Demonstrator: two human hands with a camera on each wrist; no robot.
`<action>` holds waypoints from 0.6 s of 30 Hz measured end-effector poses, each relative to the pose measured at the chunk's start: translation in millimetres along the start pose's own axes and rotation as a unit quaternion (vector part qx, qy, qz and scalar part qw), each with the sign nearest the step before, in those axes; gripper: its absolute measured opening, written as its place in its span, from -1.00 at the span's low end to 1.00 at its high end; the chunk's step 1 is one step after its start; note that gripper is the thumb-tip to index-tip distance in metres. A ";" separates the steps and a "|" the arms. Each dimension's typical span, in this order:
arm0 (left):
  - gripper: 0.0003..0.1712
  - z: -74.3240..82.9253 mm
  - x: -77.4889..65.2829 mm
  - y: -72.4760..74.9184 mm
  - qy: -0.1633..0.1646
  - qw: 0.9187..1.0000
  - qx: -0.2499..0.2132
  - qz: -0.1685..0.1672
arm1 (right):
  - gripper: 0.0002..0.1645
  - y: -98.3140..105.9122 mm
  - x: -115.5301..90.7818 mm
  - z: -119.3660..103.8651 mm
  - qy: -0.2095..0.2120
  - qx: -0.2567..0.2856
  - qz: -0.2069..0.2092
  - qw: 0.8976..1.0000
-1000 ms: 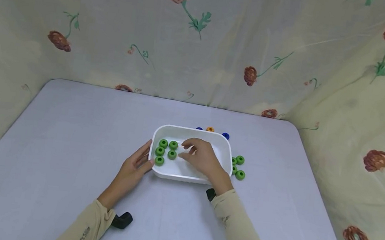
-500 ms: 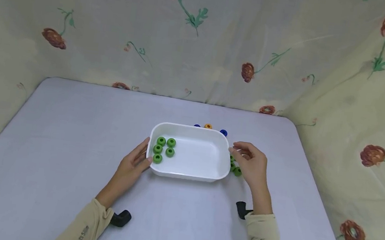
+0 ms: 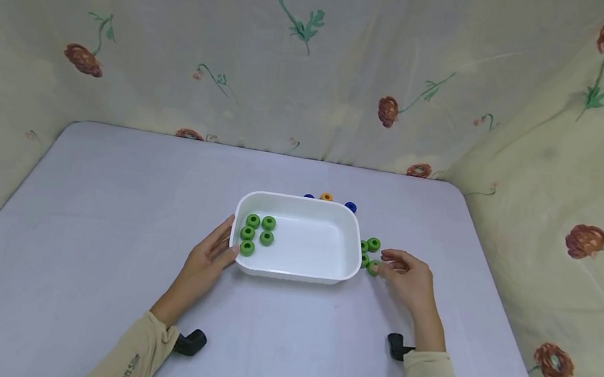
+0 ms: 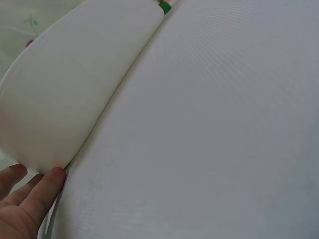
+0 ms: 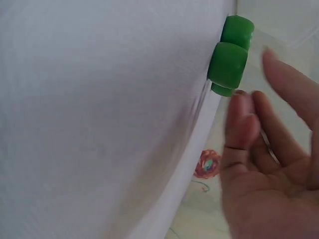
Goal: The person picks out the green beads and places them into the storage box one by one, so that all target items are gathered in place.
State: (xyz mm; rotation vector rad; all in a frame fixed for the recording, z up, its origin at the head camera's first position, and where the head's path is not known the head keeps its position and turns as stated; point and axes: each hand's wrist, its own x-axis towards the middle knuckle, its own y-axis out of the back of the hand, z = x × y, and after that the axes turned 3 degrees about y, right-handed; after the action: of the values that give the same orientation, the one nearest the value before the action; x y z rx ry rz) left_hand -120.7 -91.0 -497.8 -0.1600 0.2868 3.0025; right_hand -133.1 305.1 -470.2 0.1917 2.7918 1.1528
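A white rectangular tray (image 3: pixel 305 276) sits mid-table, with several green beads (image 3: pixel 266 238) grouped at its left end. My left hand (image 3: pixel 205 267) rests against the tray's left side, fingers extended; in the left wrist view its fingertips touch the tray's outer wall (image 4: pixel 65 89). Just right of the tray lie several more green beads (image 3: pixel 373 244), some partly covered by its rim. My right hand (image 3: pixel 410 282) is beside the front-right one, thumb and fingers apart. In the right wrist view nothing shows between those fingers, and a green bead (image 5: pixel 228 64) is just beyond their tips.
Behind the tray are an orange bead (image 3: pixel 326 197) and blue beads (image 3: pixel 351 207), partly hidden by the rim. Flowered cloth (image 3: pixel 347 82) hangs along the back and sides of the white table (image 3: pixel 156 190). A black wrist mount (image 3: pixel 190 342) sticks out beside my left sleeve.
My right hand has moved from over the tray's inside, across its right rim, to the green beads on the right. My left hand stays at the tray; the head view shifts slightly.
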 end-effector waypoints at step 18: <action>-0.26 2.2 -0.9 0.1 -0.001 1.000 -0.010 -0.003 | -0.41 -8.5 -3.1 15.6 0.003 0.015 -0.018 1.000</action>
State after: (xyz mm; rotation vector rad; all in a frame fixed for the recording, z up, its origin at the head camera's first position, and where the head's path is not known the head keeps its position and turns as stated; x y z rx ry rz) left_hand -120.0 -90.8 -495.5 -0.1588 0.2564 2.9993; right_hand -128.2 309.4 -487.0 0.1406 2.8071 1.1067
